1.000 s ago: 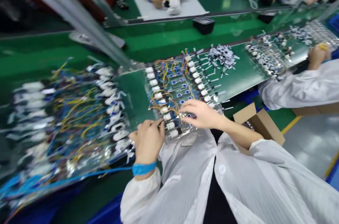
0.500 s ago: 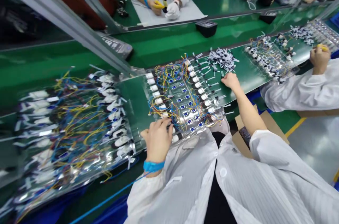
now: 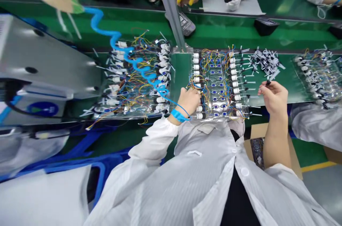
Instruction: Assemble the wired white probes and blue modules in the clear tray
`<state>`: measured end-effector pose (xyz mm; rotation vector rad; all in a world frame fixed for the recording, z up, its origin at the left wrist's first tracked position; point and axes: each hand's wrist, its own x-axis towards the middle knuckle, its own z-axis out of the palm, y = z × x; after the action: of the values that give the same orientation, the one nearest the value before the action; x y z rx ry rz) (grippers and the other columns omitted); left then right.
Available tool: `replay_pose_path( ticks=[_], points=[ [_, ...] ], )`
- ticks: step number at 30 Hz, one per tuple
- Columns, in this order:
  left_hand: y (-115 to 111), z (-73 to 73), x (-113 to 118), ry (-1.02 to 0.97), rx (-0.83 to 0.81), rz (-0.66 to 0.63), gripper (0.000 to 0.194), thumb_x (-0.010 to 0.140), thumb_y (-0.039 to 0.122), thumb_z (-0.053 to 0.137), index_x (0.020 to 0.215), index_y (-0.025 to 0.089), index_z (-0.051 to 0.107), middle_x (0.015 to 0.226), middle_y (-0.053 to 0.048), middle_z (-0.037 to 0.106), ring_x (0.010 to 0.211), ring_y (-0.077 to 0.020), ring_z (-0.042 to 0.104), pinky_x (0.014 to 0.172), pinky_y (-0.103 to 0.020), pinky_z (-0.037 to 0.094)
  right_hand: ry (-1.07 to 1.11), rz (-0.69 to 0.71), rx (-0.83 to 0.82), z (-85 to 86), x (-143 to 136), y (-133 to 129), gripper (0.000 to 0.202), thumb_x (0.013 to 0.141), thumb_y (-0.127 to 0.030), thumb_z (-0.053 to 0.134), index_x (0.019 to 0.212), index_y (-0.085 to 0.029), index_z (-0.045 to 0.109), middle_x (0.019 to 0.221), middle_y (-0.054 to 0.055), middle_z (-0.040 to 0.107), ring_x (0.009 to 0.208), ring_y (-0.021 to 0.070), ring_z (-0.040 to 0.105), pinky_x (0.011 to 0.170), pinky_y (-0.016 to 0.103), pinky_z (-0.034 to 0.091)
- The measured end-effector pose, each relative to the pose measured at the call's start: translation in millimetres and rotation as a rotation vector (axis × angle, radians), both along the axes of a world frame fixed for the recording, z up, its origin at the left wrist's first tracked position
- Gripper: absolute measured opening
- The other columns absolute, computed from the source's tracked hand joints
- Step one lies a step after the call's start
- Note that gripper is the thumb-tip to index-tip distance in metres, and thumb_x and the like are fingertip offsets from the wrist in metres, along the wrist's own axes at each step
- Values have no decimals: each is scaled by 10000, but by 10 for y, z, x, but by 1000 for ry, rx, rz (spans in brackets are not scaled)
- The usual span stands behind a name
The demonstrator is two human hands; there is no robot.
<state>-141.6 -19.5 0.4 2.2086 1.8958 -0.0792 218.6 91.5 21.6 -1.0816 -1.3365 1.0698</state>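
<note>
In front of me lies a clear plastic tray (image 3: 211, 117) with white cylindrical parts (image 3: 235, 84) down both sides, coloured wires and small blue-faced boards (image 3: 217, 99) between them. My left hand (image 3: 189, 100) bends over the tray's left column, its fingers closed among the cylinders; what they grip is hidden. Right of the tray, my right hand (image 3: 275, 97) pinches a small black piece with a white strip (image 3: 269, 80). Just beyond it is a pile of similar black-and-white strip pieces (image 3: 265, 61). A blue wrist band (image 3: 179, 115) circles my left wrist.
Another filled tray (image 3: 139, 76) lies left, crossed by a blue coiled cord (image 3: 141, 69). A metal box (image 3: 53, 69) stands further left. A post (image 3: 172, 8) rises behind the trays. More parts (image 3: 317, 76) lie right, near a co-worker's sleeve (image 3: 317, 119). Below is a cardboard box (image 3: 294, 154).
My view has swung left, bringing in the metal box and coiled cord. My right hand has drawn back from the pile's edge with a black-and-white piece in its fingertips. My left hand stays at the tray.
</note>
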Motion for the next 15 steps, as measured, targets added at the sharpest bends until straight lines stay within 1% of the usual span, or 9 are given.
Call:
replay_pose_path(
  ticks=[2,4,6,8,10,12,14,15],
  points=[
    [-32,-59,-60,-38,39,-15,147,964,309,732,1013,190,802,1105,-148,733,1159,-374,602,965,-522,401,79,81,-45,69,-218,-175,267,732,-356,947,882,-259,748,826,8,731,589,144,647,548,314,573],
    [-71,-120,-103,-83,79,15,150,960,321,743,1033,206,806,1113,-141,727,1145,-366,600,963,-512,400,128,191,-107,99,-421,-335,262,739,-352,951,876,-267,745,807,2,727,580,149,640,532,320,556],
    [-93,-152,-114,-109,102,49,157,948,315,760,1044,199,804,1160,-153,715,1144,-367,595,964,-509,398,133,328,-183,99,-641,-482,252,766,-357,938,896,-267,741,803,3,728,608,161,656,568,339,578],
    [-100,-138,-94,-111,116,50,161,937,294,772,1045,176,792,1192,-175,705,1164,-380,587,970,-513,395,121,456,-256,65,-907,-614,251,798,-376,914,906,-254,723,844,15,748,662,174,683,646,368,618],
    [-109,-84,-69,-107,132,37,163,948,271,755,1072,166,770,1171,-186,721,1181,-386,584,981,-516,387,121,551,-307,-13,-1209,-728,259,839,-405,874,920,-240,692,922,35,777,745,186,719,760,393,644],
    [-138,-16,-68,-112,152,33,160,992,254,693,1120,175,746,1106,-174,753,1158,-372,602,983,-511,382,109,638,-322,-139,-1496,-820,266,891,-439,812,951,-235,652,977,49,791,851,201,749,871,410,637],
    [-186,31,-103,-123,170,39,171,1031,239,624,1155,184,728,1062,-156,775,1115,-354,635,973,-501,387,34,697,-271,-297,-1707,-886,263,937,-465,734,964,-237,605,971,46,786,916,212,752,911,405,612],
    [-213,39,-132,-133,180,45,180,1040,233,603,1165,184,723,1061,-150,780,1095,-346,654,965,-494,394,-43,697,-214,-376,-1771,-907,248,956,-464,694,973,-238,592,966,44,780,926,215,746,910,396,599]
  ],
)
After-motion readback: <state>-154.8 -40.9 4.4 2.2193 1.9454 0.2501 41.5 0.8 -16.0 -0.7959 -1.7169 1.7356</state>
